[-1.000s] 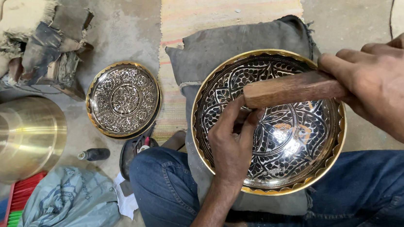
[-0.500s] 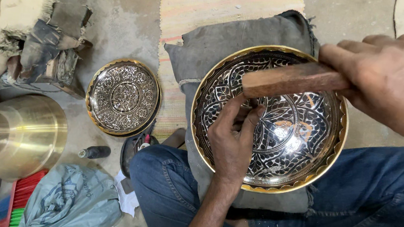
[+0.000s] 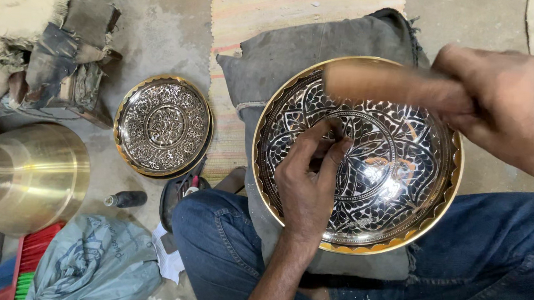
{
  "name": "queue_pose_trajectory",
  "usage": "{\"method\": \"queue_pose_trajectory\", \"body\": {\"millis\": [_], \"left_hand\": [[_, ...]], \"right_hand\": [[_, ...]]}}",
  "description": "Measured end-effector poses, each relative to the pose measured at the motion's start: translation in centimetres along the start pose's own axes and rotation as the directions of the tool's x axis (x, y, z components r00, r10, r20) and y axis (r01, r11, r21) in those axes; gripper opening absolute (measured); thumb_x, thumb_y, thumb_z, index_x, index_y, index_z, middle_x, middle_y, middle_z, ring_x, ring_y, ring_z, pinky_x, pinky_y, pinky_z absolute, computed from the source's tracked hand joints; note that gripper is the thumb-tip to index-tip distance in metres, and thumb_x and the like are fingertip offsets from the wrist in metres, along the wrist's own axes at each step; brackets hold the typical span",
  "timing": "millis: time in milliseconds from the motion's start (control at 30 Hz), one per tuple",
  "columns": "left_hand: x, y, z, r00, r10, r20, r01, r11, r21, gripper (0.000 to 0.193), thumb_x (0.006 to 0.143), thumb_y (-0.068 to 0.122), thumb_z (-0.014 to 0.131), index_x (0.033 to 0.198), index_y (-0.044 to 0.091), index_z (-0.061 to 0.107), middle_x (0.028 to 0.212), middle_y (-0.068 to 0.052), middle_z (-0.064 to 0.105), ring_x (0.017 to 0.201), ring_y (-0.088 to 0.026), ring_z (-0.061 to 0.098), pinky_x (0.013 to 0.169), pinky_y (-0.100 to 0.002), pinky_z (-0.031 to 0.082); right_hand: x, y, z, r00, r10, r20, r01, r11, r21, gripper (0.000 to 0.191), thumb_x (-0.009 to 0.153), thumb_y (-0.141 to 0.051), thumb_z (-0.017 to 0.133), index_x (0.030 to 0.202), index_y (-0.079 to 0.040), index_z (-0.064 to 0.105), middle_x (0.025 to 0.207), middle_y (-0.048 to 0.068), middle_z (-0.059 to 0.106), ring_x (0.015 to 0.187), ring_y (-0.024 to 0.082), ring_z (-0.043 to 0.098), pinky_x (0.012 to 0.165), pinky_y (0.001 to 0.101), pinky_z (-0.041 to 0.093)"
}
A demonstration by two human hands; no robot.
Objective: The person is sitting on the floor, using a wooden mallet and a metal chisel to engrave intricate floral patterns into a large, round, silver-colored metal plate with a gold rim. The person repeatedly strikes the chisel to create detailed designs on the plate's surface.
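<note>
A large engraved bowl [image 3: 399, 181] with a gold rim and black-and-silver patterning rests on a grey cushion [image 3: 301, 56] over my lap. My left hand [image 3: 308, 179] sits inside the bowl, its fingertips pinched on a small tool pressed against the pattern; the tool is mostly hidden. My right hand [image 3: 515, 107] is raised over the bowl's upper right and grips a wooden mallet handle [image 3: 388, 85], which is blurred and reaches left across the bowl.
A smaller engraved plate [image 3: 163, 125] lies on the floor to the left. A brass vessel [image 3: 20, 177] stands at far left, with folded cloths [image 3: 25, 45] behind it. A small dark bottle [image 3: 126, 199], a grey plastic bag [image 3: 93, 263] and a striped mat [image 3: 292, 7] lie nearby.
My right hand has lifted the wooden handle up and away from the left hand's tool. The left hand has stayed in place inside the bowl.
</note>
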State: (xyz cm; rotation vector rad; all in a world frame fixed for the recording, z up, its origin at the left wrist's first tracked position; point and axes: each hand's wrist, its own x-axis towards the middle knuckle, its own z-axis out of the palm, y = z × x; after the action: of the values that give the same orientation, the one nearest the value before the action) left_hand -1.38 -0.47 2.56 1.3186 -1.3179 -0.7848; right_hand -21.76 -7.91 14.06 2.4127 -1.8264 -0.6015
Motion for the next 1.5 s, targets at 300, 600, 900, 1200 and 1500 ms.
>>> {"method": "queue_pose_trajectory", "body": {"millis": [300,600,900,1200,1500], "left_hand": [[-0.1,0.4,-0.1,0.999,-0.044,0.005,0.044,0.999,-0.013,0.032,0.097,0.01,0.071,0.128,0.003,0.068,0.112,-0.012,0.076,0.093,-0.018,0.078,0.072,-0.03,0.068],[0.1,-0.4,0.1,0.999,0.035,-0.001,-0.035,0.999,-0.014,0.031,0.098,0.007,0.07,0.129,0.002,0.066,0.113,-0.012,0.076,0.096,-0.018,0.079,0.077,-0.029,0.068],[0.0,-0.3,0.0,1.0,0.016,0.026,-0.016,1.0,0.005,0.029,0.099,0.007,0.069,0.128,0.003,0.067,0.111,-0.012,0.076,0.097,-0.019,0.079,0.078,-0.03,0.069],[-0.2,-0.1,-0.1,0.999,0.043,-0.001,-0.043,0.999,0.0,0.029,0.098,0.008,0.072,0.127,0.004,0.069,0.113,-0.01,0.076,0.095,-0.018,0.079,0.077,-0.031,0.068],[-0.1,-0.1,-0.1,0.999,0.013,0.03,-0.012,0.999,-0.032,0.029,0.1,0.009,0.068,0.129,0.005,0.068,0.113,-0.01,0.076,0.096,-0.018,0.078,0.076,-0.029,0.069]], "right_hand": [[-0.4,-0.5,0.1,0.997,-0.057,-0.045,0.049,0.985,-0.163,0.046,0.085,-0.047,0.071,0.123,-0.023,0.057,0.094,-0.004,0.074,0.089,0.014,0.076,0.084,0.0362,0.06],[-0.3,0.3,1.9,0.995,-0.064,-0.081,0.055,0.993,-0.106,0.037,0.091,-0.044,0.068,0.12,-0.022,0.06,0.086,0.0,0.073,0.079,0.015,0.075,0.073,0.0321,0.062],[-0.6,0.2,0.7,0.973,-0.177,-0.151,0.147,0.971,-0.189,0.043,0.086,-0.045,0.07,0.12,-0.02,0.061,0.087,0.001,0.072,0.08,0.015,0.075,0.073,0.0311,0.061],[-0.9,0.2,1.7,0.987,-0.067,-0.145,0.059,0.997,-0.055,0.038,0.084,-0.037,0.074,0.116,-0.02,0.061,0.085,0.002,0.072,0.088,0.016,0.076,0.084,0.0373,0.06],[-0.6,0.6,3.0,0.997,0.014,-0.076,-0.002,0.988,0.153,0.039,0.087,-0.032,0.075,0.119,-0.016,0.061,0.087,0.003,0.074,0.078,0.015,0.077,0.073,0.0324,0.063]]}}
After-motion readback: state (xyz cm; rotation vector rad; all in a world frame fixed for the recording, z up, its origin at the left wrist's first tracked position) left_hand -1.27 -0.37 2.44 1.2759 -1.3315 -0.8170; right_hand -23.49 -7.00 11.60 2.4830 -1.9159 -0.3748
